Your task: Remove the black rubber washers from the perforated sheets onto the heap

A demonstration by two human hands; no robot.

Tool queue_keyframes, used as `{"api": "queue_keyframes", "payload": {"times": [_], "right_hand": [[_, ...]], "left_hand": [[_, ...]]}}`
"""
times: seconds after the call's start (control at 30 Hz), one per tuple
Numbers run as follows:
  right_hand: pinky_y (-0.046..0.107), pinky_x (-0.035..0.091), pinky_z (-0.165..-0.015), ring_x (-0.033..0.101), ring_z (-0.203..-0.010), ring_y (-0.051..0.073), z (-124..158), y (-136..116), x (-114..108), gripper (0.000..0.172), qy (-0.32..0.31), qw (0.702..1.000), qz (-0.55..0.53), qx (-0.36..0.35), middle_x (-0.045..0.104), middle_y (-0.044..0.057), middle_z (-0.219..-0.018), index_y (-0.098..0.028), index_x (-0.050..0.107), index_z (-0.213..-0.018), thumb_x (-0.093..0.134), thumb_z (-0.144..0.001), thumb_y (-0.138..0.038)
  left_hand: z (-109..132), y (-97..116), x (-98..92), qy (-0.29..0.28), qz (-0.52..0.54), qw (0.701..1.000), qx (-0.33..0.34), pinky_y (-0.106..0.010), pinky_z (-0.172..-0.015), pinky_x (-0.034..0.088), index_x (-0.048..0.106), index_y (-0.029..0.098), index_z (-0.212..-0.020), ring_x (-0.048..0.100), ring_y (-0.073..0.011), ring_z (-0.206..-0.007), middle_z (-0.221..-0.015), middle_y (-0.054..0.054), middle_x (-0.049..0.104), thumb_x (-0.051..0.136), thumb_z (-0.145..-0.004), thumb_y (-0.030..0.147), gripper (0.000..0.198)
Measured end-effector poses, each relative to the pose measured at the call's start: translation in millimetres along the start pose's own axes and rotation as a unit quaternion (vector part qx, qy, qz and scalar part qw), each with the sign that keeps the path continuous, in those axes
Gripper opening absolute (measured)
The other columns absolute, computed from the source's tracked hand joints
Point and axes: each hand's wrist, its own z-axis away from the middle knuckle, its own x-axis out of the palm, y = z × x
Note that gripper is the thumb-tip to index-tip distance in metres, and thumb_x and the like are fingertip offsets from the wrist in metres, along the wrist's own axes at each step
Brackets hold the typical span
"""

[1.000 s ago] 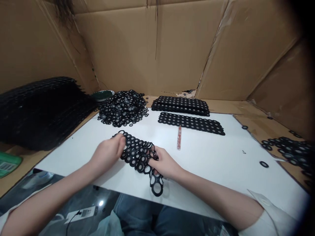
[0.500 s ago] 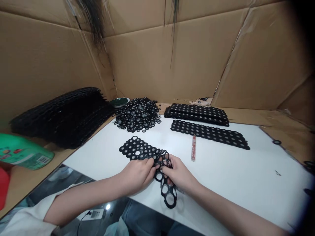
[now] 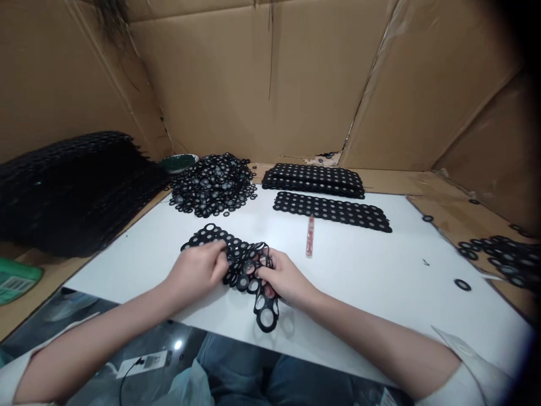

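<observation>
A black ring sheet [image 3: 244, 270] is held over the near part of the white surface [image 3: 359, 270], its far left corner spread flat and its right end bunched. The right hand [image 3: 289, 279] has thumb and fingers clamped on that bunched end; below them a tail with one large ring hangs just inside the surface's near edge, and whether it touches down cannot be told. The left hand [image 3: 200, 266] is curled over the middle of the sheet, its fingers folded in and blurred, so I cannot tell whether they pinch it. Beyond the hands, a strip of white separates the sheet from a pile of loose rings [image 3: 213, 185] at the far left edge. A slim red stick [image 3: 310, 238] stands out to the right, its far tip meeting the near edge of a flat ring strip [image 3: 332, 211]; close behind lies a folded ring stack [image 3: 313, 179] along the back edge. The widest stretch of white runs right of the stick, as far as a single ring [image 3: 462, 285] near the right edge. Off the left edge sit a tall black stack [image 3: 76, 192] and a green bottle [image 3: 19, 280]; cardboard walls [image 3: 253, 84] close the back.
</observation>
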Motion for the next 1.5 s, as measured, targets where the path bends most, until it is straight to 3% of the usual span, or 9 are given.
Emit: {"api": "queue_keyframes", "payload": {"times": [0.23, 0.37, 0.5, 0.67, 0.8, 0.97, 1.13, 1.27, 1.5], "right_hand": [[0.014, 0.031, -0.029, 0.039, -0.031, 0.003, 0, 1, 1, 0.01, 0.009, 0.999, -0.032, -0.013, 0.043, -0.008, -0.048, -0.017, 0.046, -0.075, 0.048, -0.067, -0.011], [0.014, 0.033, -0.03, 0.038, -0.031, 0.003, 3, -1, 2, 0.012, 0.003, 1.0, -0.019, -0.011, 0.043, -0.008, -0.048, -0.017, 0.047, -0.078, 0.046, -0.068, -0.01], [0.015, 0.036, -0.032, 0.042, -0.035, 0.004, 3, -3, 2, 0.016, -0.007, 1.0, 0.001, 0.007, 0.05, -0.006, -0.054, -0.018, 0.043, -0.083, 0.045, -0.069, -0.01], [0.014, 0.036, -0.034, 0.044, -0.04, 0.005, 3, -2, 4, 0.019, -0.01, 1.0, 0.023, 0.007, 0.056, -0.003, -0.061, -0.019, 0.041, -0.085, 0.043, -0.068, -0.009], [0.015, 0.037, -0.035, 0.048, -0.044, 0.007, 5, -2, 5, 0.022, -0.034, 0.999, 0.022, 0.006, 0.054, -0.004, -0.058, -0.02, 0.041, -0.087, 0.042, -0.069, -0.008], [0.017, 0.037, -0.039, 0.048, -0.046, 0.007, 4, 0, 2, 0.01, -0.047, 0.999, 0.027, -0.006, 0.053, -0.002, -0.064, -0.019, 0.044, -0.086, 0.042, -0.08, -0.027], [0.019, 0.04, -0.046, 0.05, -0.053, 0.008, 1, 7, -1, 0.015, -0.078, 0.997, 0.005, -0.018, 0.052, -0.002, -0.065, -0.02, 0.044, -0.09, 0.037, -0.083, -0.033], [0.018, 0.039, -0.047, 0.048, -0.05, 0.007, 1, 7, -2, 0.013, -0.08, 0.996, 0.001, -0.026, 0.053, -0.002, -0.066, -0.02, 0.045, -0.089, 0.036, -0.084, -0.028], [0.018, 0.04, -0.043, 0.047, -0.047, 0.007, 1, 6, -1, 0.015, -0.07, 0.997, 0.01, -0.014, 0.05, -0.003, -0.062, -0.017, 0.046, -0.078, 0.04, -0.082, -0.031]], "left_hand": [[23, 31, 11.4, -0.067, -0.052, 0.99, 0.115, -0.027, -0.05, 0.037, 0.049, 0.016, -0.076, 0.053, -0.017, -0.058, -0.065, -0.004, 0.055, 0.026, -0.081, 0.022, 0.024], [20, 30, 13.3, -0.072, -0.036, 0.991, 0.106, -0.029, -0.05, 0.038, 0.049, 0.016, -0.078, 0.054, -0.0189, -0.059, -0.068, -0.005, 0.057, 0.028, -0.083, 0.034, 0.028], [11, 21, 11.3, -0.085, 0.057, 0.994, 0.044, -0.025, -0.048, 0.035, 0.046, 0.018, -0.068, 0.051, -0.0144, -0.052, -0.059, -0.001, 0.055, 0.022, -0.085, 0.028, 0.031], [-8, 8, -9.9, -0.012, 0.082, 0.996, -0.037, -0.023, -0.048, 0.032, 0.041, 0.019, -0.061, 0.048, -0.0124, -0.048, -0.052, 0.002, 0.049, 0.021, -0.085, 0.029, 0.033], [-23, 8, -15.8, 0.067, 0.019, 0.994, -0.082, -0.024, -0.051, 0.031, 0.042, 0.019, -0.065, 0.049, -0.0131, -0.051, -0.054, 0.001, 0.051, 0.018, -0.086, 0.027, 0.033], [-24, 22, 8.3, -0.092, -0.004, 0.994, 0.06, -0.025, -0.05, 0.032, 0.045, 0.018, -0.074, 0.053, -0.0162, -0.055, -0.064, -0.004, 0.057, 0.022, -0.086, 0.032, 0.03], [-20, 24, 9.0, -0.187, 0.118, 0.971, 0.088, -0.025, -0.054, 0.036, 0.042, 0.018, -0.082, 0.055, -0.0169, -0.063, -0.072, -0.004, 0.058, 0.021, -0.086, 0.035, 0.028], [-23, 17, -0.6, -0.215, 0.157, 0.959, 0.098, -0.025, -0.055, 0.036, 0.041, 0.017, -0.087, 0.054, -0.017, -0.064, -0.074, -0.004, 0.057, 0.024, -0.085, 0.038, 0.027], [-19, 20, 0.9, -0.204, 0.101, 0.966, 0.124, -0.026, -0.055, 0.035, 0.042, 0.017, -0.085, 0.054, -0.0182, -0.064, -0.074, -0.005, 0.058, 0.026, -0.084, 0.04, 0.028]]}}
